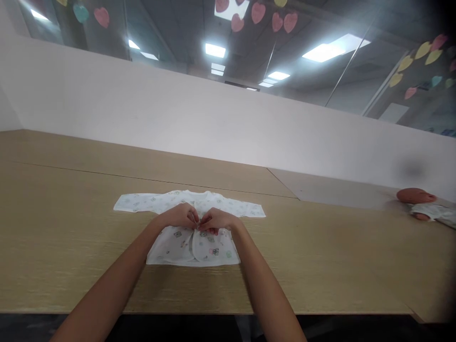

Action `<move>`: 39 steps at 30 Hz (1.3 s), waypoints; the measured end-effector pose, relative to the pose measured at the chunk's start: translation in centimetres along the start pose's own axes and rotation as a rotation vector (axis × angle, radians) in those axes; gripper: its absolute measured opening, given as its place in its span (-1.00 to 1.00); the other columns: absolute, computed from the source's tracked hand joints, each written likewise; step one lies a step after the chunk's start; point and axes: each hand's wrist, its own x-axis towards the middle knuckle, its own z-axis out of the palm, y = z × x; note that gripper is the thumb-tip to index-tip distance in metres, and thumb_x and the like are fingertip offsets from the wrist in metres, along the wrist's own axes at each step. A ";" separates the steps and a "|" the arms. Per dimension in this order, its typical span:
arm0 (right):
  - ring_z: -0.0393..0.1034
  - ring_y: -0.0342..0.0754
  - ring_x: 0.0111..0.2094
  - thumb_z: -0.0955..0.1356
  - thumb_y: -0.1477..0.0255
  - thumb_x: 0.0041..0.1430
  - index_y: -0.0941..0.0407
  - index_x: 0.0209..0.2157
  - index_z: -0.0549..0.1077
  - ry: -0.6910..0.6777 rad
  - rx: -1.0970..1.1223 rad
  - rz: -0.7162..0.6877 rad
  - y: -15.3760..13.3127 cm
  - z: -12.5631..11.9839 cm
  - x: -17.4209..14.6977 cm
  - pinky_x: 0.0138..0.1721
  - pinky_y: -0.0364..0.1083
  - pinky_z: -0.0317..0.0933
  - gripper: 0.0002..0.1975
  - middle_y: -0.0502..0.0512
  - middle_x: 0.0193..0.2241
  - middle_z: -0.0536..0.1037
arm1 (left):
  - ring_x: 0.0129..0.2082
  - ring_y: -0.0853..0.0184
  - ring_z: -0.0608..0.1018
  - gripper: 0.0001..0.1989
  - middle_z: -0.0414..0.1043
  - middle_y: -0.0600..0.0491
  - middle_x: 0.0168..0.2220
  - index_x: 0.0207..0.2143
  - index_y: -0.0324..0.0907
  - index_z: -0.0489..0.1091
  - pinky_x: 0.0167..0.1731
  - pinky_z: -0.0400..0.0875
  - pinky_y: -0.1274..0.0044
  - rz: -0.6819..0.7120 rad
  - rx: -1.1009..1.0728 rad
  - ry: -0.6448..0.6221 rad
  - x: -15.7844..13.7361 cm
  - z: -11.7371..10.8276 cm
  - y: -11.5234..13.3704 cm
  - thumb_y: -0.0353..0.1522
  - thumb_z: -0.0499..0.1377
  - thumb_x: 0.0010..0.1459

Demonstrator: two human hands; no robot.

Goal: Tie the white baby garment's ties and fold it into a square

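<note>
A small white baby shirt (217,247) with a scattered print of little figures lies spread on the table, its sleeves stretched out to both sides. Its front edges meet down the middle and part toward the hem. My left hand (183,216) pinches the shirt's front edge at mid-chest. Right beside it, my right hand (215,220) pinches the opposite edge, the fingertips of both hands nearly touching. Whatever small fastening sits between the fingers is hidden by them.
The wooden table (320,256) stretches to both sides, with a seam near its back. At the far right lies a baby doll (415,195) in pale clothing. A white wall (213,118) rises behind, topped by glass with paper hearts (258,13).
</note>
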 end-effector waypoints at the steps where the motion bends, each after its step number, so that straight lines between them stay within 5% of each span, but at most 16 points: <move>1: 0.20 -0.27 -0.70 0.39 0.41 -0.08 0.21 -0.52 0.46 -0.006 -0.002 0.006 0.0 0.0 0.0 -0.65 -0.26 0.14 -0.87 -0.09 -0.73 0.34 | -0.48 0.30 0.50 -0.74 0.50 0.09 -0.52 -0.43 -0.14 0.48 -0.52 0.28 0.57 -0.001 0.028 0.007 0.0 0.0 -0.1 -0.26 0.24 -0.26; 9: 0.19 -0.24 -0.73 0.44 0.28 -0.15 0.19 -0.67 0.34 0.114 -0.107 0.113 -0.5 0.3 -0.2 -0.69 -0.23 0.13 -0.70 -0.06 -0.78 0.32 | -0.55 0.37 0.43 -0.74 0.43 0.11 -0.55 -0.49 -0.15 0.49 -0.61 0.18 0.61 -0.010 0.187 0.089 -0.4 -0.2 -0.3 -0.21 0.26 -0.29; 15: 0.28 -0.19 -0.67 0.45 0.23 -0.15 0.20 -0.59 0.39 0.179 -0.045 0.108 0.3 -0.6 0.2 -0.62 -0.21 0.20 -0.69 0.02 -0.68 0.43 | -0.46 0.31 0.50 -0.58 0.49 0.07 -0.44 -0.34 -0.13 0.49 -0.50 0.28 0.59 0.019 0.192 0.050 -0.1 -1.1 -1.4 -0.14 0.28 -0.31; 18: 0.41 -0.14 -0.49 0.32 0.34 0.07 0.21 -0.39 0.44 0.552 -0.063 0.161 1.8 -3.0 0.2 -0.45 -0.20 0.26 -0.80 0.14 -0.45 0.53 | -0.20 0.20 0.49 -0.55 0.49 -0.03 -0.20 -0.21 -0.15 0.45 -0.28 0.34 0.52 -0.042 0.357 0.284 -0.2 -3.5 -3.3 -0.11 0.17 -0.14; 21: 0.41 -0.03 -0.21 0.24 0.58 0.07 0.23 -0.22 0.44 0.871 -0.397 0.333 4.1 -5.9 -0.7 -0.21 -0.13 0.22 -0.76 0.24 -0.23 0.52 | 0.00 0.10 0.38 -0.56 0.40 -0.11 -0.03 -0.10 -0.20 0.40 -0.05 0.24 0.38 -0.167 0.658 0.508 -1.1 -6.8 -6.7 -0.18 0.00 0.03; 24: 0.31 0.10 -0.05 0.24 0.64 0.02 0.20 -0.12 0.42 0.854 -0.589 0.402 6.4 -8.1 -2.1 -0.01 0.11 0.05 -0.65 0.27 -0.12 0.47 | 0.01 0.10 0.39 -0.54 0.38 -0.14 -0.01 -0.07 -0.20 0.38 -0.03 0.23 0.36 -0.262 0.776 0.486 -3.0 -9.7 -10.4 -0.19 -0.06 0.07; 28: 0.25 0.14 -0.02 0.26 0.57 0.04 0.12 -0.09 0.42 0.702 -0.789 0.427 8.2 -9.5 -3.8 0.02 0.29 -0.16 -0.64 0.23 -0.10 0.46 | -0.07 0.11 0.44 -0.47 0.42 -0.13 -0.06 -0.09 -0.22 0.40 -0.12 0.27 0.40 -0.339 0.701 0.446 -5.7 -11.6 -13.0 -0.06 -0.02 0.04; 31: 0.27 0.09 -0.07 0.25 0.60 0.03 0.15 -0.27 0.49 0.633 -0.866 0.413 7.4 -10.4 -4.6 -0.01 0.21 -0.09 -0.75 0.20 -0.17 0.49 | -0.17 0.18 0.46 -0.50 0.48 -0.02 -0.16 -0.14 -0.20 0.41 -0.19 0.27 0.43 -0.360 0.664 0.386 -6.5 -12.8 -11.7 -0.05 0.00 0.04; 33: 0.27 0.07 -0.10 0.24 0.58 0.07 0.16 -0.32 0.51 0.727 -0.949 0.381 5.9 -11.6 -5.2 -0.02 0.15 -0.08 -0.78 0.21 -0.22 0.50 | -0.21 0.21 0.44 -0.49 0.49 0.02 -0.23 -0.17 -0.21 0.43 -0.16 0.23 0.40 -0.371 0.726 0.466 -6.5 -14.1 -9.4 -0.03 -0.01 0.06; 36: 0.26 0.07 -0.14 0.22 0.50 0.15 0.17 -0.27 0.51 1.068 -1.043 0.281 2.6 -14.2 -6.8 -0.05 0.10 -0.05 -0.76 0.25 -0.26 0.49 | -0.23 0.24 0.41 -0.41 0.47 0.01 -0.31 -0.14 -0.26 0.41 -0.12 0.18 0.35 -0.349 0.797 0.794 -6.6 -16.8 -4.8 0.02 -0.04 0.07; 39: 0.25 0.08 -0.18 0.19 0.47 0.17 0.19 -0.25 0.49 1.448 -1.041 0.133 0.0 -16.4 -9.2 -0.08 0.09 -0.04 -0.73 0.27 -0.30 0.47 | -0.23 0.31 0.38 -0.36 0.43 -0.01 -0.26 -0.08 -0.33 0.37 -0.13 0.18 0.45 -0.164 0.750 1.179 -7.4 -18.5 -1.1 0.03 -0.09 0.12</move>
